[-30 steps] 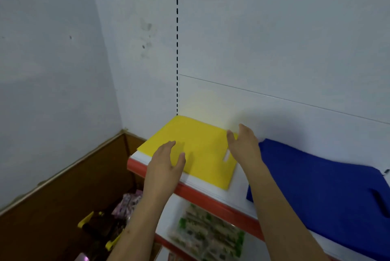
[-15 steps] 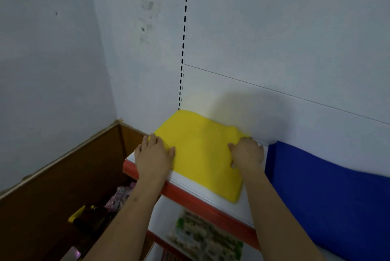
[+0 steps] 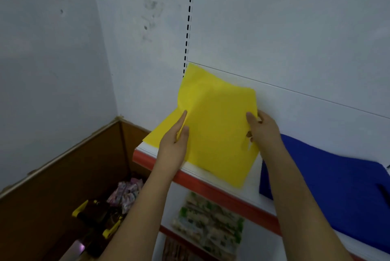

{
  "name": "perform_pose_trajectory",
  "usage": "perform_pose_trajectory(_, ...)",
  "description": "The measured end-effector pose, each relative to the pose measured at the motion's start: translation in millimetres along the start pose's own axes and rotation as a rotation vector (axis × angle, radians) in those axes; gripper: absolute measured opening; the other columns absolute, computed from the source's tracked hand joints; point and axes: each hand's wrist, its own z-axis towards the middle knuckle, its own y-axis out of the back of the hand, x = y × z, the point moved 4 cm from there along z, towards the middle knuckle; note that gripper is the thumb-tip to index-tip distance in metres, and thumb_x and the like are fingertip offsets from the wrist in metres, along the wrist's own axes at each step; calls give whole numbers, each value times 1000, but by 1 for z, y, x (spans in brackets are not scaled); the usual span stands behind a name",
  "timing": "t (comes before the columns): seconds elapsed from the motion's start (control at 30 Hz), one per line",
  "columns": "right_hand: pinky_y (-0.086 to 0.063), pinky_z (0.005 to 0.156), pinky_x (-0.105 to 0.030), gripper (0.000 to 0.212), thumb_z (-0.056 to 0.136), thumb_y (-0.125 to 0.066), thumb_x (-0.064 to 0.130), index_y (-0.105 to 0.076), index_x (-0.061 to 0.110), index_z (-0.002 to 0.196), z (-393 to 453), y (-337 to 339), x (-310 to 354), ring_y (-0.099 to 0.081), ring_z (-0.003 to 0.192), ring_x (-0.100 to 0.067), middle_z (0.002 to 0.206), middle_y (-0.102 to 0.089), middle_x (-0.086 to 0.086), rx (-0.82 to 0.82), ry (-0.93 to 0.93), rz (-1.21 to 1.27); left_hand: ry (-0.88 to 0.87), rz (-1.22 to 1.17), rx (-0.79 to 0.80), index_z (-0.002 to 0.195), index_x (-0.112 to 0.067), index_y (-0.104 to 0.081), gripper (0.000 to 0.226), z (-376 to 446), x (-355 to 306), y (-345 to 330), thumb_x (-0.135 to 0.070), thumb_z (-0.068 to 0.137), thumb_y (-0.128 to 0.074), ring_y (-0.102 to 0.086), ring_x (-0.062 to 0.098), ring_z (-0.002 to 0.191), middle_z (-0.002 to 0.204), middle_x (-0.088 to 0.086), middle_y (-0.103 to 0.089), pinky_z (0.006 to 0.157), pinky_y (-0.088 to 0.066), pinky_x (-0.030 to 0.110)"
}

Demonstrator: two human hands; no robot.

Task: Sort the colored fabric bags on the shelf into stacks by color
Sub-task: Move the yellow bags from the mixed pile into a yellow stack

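A yellow fabric bag (image 3: pixel 217 125) is tilted up off the white shelf (image 3: pixel 253 178), its far edge raised against the back wall. My left hand (image 3: pixel 175 142) pinches its left edge. My right hand (image 3: pixel 263 128) grips its right edge near the handle cutout. Another yellow bag (image 3: pixel 160 132) lies flat beneath it at the shelf's left end. To the right on the same shelf lies a blue fabric bag (image 3: pixel 329 184), partly hidden by my right forearm.
The shelf has a red front strip (image 3: pixel 211 189). Packaged goods (image 3: pixel 206 227) sit on a lower shelf. A brown wooden box (image 3: pixel 63 187) at the left holds packets and a yellow-and-black item (image 3: pixel 95 216). Walls close in behind and to the left.
Both hands went from resting flat on the yellow stack to grasping the top yellow bag's side edges. The bag has been lifted and tilted up toward the wall.
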Motion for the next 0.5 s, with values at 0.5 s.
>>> perform_pose_trajectory(0.5,-33,54,-33,30,101,-51,27,-46,13,75,-112,265,-51,-37,54,-17,63,-39,-4,-531,-88,431,83,-405,295,127,-40,-60,34,-94,-79,-157,-24,97,-61,-60,16,114,126,-9,-60,99,-51,43)
